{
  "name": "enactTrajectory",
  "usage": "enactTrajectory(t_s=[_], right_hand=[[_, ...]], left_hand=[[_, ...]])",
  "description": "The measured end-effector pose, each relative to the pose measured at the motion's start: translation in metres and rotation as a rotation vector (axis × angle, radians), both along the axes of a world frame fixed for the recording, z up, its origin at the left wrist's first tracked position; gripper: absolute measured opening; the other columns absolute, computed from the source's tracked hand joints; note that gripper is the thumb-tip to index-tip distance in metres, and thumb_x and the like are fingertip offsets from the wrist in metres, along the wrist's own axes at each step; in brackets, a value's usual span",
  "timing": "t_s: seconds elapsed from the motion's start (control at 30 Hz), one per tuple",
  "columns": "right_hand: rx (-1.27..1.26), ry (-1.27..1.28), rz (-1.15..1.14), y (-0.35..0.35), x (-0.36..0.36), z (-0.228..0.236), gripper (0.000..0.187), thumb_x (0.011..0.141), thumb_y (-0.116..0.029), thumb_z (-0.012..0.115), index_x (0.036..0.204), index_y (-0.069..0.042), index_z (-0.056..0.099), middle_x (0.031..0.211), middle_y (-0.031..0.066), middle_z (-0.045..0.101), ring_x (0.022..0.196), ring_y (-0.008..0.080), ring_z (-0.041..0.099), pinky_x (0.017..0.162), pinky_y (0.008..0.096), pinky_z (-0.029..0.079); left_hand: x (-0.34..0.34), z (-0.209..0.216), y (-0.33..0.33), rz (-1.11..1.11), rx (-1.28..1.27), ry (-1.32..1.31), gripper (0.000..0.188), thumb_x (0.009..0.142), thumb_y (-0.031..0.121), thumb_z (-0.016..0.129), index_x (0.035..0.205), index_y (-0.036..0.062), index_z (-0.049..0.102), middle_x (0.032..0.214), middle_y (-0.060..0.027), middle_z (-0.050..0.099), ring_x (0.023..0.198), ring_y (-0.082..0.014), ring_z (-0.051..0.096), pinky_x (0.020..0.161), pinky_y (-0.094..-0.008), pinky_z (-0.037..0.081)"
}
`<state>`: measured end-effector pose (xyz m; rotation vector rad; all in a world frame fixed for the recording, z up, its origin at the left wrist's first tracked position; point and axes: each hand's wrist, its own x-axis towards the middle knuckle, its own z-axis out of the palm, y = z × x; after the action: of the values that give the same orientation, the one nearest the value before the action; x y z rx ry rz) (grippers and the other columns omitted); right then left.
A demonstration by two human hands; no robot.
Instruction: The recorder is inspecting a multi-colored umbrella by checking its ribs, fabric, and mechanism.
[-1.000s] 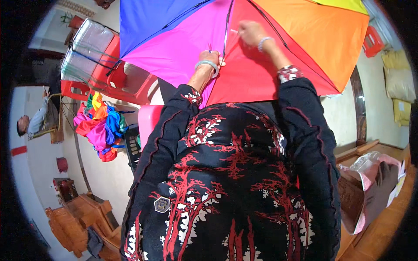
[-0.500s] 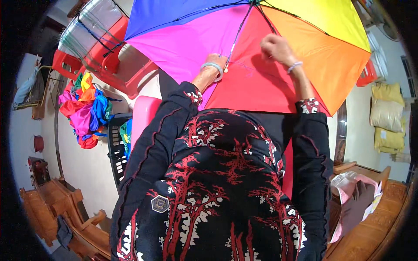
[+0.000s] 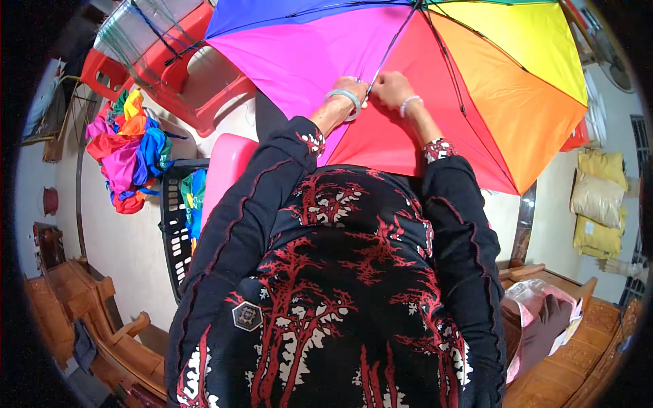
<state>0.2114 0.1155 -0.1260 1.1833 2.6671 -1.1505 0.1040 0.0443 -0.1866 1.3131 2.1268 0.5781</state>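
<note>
A rainbow-coloured umbrella canopy [image 3: 490, 102] is spread in front of me, its underside and dark thin ribs showing. My left hand [image 3: 350, 94], with a pale bangle at the wrist, is closed around a metal umbrella rib [image 3: 393, 49] along the seam between the magenta and red panels. Close beside it, my right hand [image 3: 393, 90] is held over the red panel near the same rib, its fingers curled and pinched together. Whatever the right fingers hold is too small or hidden to make out. The ribs meet at a hub [image 3: 418, 4] at the top edge.
On the left lie a heap of multicoloured fabric [image 3: 129, 160] and a black plastic basket [image 3: 175, 231] with cloth inside. A red plastic stool [image 3: 204, 102] stands behind, a pink seat [image 3: 228, 160] nearer. Yellowish sacks [image 3: 598, 204] and wooden furniture [image 3: 578, 353] are at right.
My right hand has come down and left from above the canopy to beside my left hand. The left hand keeps its hold, and the canopy has shifted slightly right in view.
</note>
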Motion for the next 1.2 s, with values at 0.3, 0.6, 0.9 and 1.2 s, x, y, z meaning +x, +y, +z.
enactTrajectory(t_s=[0.3, 0.6, 0.9, 1.2], right_hand=[[0.277, -0.055, 0.276, 0.017, 0.014, 0.019, 0.019, 0.069, -0.019, 0.054, 0.073, -0.001, 0.06, 0.062, 0.0139, 0.057, 0.055, 0.0225, 0.057, 0.051, 0.0345, 0.045], [0.564, -0.307, 0.361, 0.049, 0.068, 0.052, 0.018, 0.069, -0.017, 0.049, 0.075, -0.005, 0.061, 0.081, 0.0186, 0.057, 0.077, 0.0316, 0.056, 0.069, 0.0399, 0.045], [0.742, 0.24, 0.113, 0.041, 0.091, 0.07, 0.008, 0.071, -0.01, 0.05, 0.075, -0.003, 0.052, 0.061, 0.0123, 0.055, 0.055, 0.0246, 0.055, 0.051, 0.0319, 0.046], [-0.407, 0.818, -0.281, 0.01, 0.06, 0.072, 0.012, 0.074, -0.011, 0.058, 0.075, -0.001, 0.051, 0.064, 0.0058, 0.054, 0.055, 0.0106, 0.053, 0.046, 0.0239, 0.047]], left_hand=[[-0.005, -0.021, 0.003, 0.076, 0.059, -0.085, 0.014, 0.072, 0.017, 0.052, 0.07, 0.0058, 0.06, 0.065, -0.0091, 0.061, 0.068, -0.0216, 0.06, 0.061, -0.0341, 0.046], [0.014, 0.021, -0.009, 0.475, 0.096, -0.587, 0.022, 0.072, 0.015, 0.04, 0.061, 0.003, 0.055, 0.053, -0.0101, 0.055, 0.043, -0.0197, 0.054, 0.044, -0.0326, 0.041], [0.014, 0.021, -0.006, 0.375, 0.136, -0.55, 0.025, 0.074, 0.018, 0.039, 0.061, 0.0015, 0.054, 0.051, -0.0099, 0.053, 0.045, -0.0181, 0.054, 0.043, -0.0316, 0.041], [0.017, 0.037, -0.012, 0.334, 0.081, -0.522, 0.024, 0.075, 0.015, 0.04, 0.06, 0.0003, 0.052, 0.052, -0.0082, 0.053, 0.042, -0.017, 0.052, 0.041, -0.0292, 0.039]])
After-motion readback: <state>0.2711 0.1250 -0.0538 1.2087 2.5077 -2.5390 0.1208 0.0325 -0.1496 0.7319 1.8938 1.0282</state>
